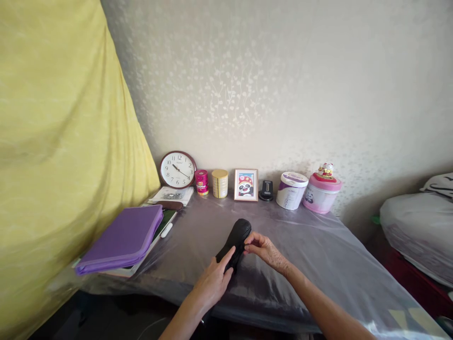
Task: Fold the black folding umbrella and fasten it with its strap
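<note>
A long black item (240,230) with a rounded far end lies at a slant near the table's front middle. It looks soft, like dark cloth, but its kind is hard to make out. My left hand (214,278) grips its near part, with the index finger stretched along the top and the thumb at the right side. At the item's right edge, my right hand (264,250) is closed in a pinch, fingertips touching the edge. Whatever is between those fingertips is too small to tell. My left palm hides the item's near end.
Along the wall stand a clock (178,170), a pink can (201,182), a yellow canister (220,183), a framed panda picture (246,185), a black stand-like object (266,191) and two tubs (292,190). A purple folder (122,238) lies left on the plastic-covered table (300,245).
</note>
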Demonstrator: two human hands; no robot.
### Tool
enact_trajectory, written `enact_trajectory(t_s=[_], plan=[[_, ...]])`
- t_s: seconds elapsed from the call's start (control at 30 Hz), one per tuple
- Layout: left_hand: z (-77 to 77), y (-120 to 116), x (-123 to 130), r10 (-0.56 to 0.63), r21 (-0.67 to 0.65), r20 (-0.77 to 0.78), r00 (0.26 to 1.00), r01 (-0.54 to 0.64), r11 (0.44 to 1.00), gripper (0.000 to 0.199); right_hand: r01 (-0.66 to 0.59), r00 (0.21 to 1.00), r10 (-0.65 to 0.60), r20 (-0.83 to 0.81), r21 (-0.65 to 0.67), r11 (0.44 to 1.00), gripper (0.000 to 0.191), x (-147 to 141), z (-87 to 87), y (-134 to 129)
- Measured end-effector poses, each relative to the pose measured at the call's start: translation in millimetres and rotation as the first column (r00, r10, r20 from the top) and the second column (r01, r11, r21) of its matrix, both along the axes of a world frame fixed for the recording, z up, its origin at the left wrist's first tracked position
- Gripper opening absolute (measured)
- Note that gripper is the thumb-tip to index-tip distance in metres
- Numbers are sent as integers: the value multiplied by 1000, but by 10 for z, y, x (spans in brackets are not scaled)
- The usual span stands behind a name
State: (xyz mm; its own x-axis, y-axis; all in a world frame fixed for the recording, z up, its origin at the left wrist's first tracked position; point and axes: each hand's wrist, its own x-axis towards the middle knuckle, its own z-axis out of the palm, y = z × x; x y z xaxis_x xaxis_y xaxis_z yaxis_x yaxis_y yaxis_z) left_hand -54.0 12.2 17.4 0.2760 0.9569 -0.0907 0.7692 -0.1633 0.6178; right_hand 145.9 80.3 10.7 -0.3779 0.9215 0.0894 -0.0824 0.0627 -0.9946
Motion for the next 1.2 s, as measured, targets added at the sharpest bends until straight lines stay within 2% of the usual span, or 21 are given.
enact_trajectory(t_s=[0.17,0.5,0.73,0.83,0.97,1.03,1.1,1.2], plan=[[2,-19,35,-18,43,-135,991,24,999,49,-15,1000,15,21,29,999,28,-49,-9,25],[-94,-66,105,7,91,-242,970,15,996,48,-51,980,41,196,47,998,25,-218,-29,101],[-204,-72,107,64,109,-212,975,-41,993,54,76,902,-119,416,118,990,11,-421,-30,156],[-202,-89,57,54,90,-161,986,-40,995,57,127,894,-154,421,91,988,5,-428,33,188],[-180,-148,-36,36,76,-124,992,-27,997,65,272,880,-288,377,96,957,12,-273,115,259],[-170,-183,-71,40,70,-131,991,-31,997,67,304,864,-327,382,120,945,11,-183,133,283],[-158,-210,-87,49,58,-144,988,-41,997,69,275,858,-315,405,156,949,14,-133,135,289],[-138,-231,-74,48,49,-148,988,-41,998,74,160,856,-268,442,267,950,20,-164,122,264]])
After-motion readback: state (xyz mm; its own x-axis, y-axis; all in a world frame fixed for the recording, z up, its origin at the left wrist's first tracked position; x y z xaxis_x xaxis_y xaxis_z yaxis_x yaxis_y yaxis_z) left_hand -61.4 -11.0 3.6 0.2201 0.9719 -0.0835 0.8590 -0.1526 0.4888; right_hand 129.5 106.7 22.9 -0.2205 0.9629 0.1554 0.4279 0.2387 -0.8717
